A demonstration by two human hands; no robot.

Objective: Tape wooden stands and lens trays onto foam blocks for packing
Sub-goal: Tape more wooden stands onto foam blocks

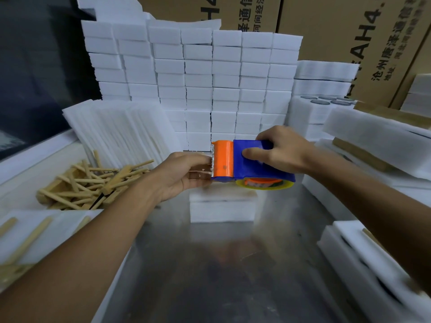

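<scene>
My right hand (283, 151) grips a blue and orange tape dispenser (242, 163) from above, held over the middle of the metal table (221, 264). My left hand (184, 176) pinches the clear tape end (199, 174) coming off the dispenser's toothed orange edge. Just below them a white foam block (221, 209) lies on the table, its top partly hidden by the hands and dispenser. A pile of wooden stands (91, 185) lies to the left. A foam lens tray (326, 103) with round dark lenses sits at the back right.
A wall of stacked white foam blocks (210, 78) fills the back, with cardboard boxes (349, 31) behind. Thin foam sheets (121, 131) lean at the left. Foam blocks with wooden pieces (373, 248) are stacked along the right edge and at the near left (30, 231).
</scene>
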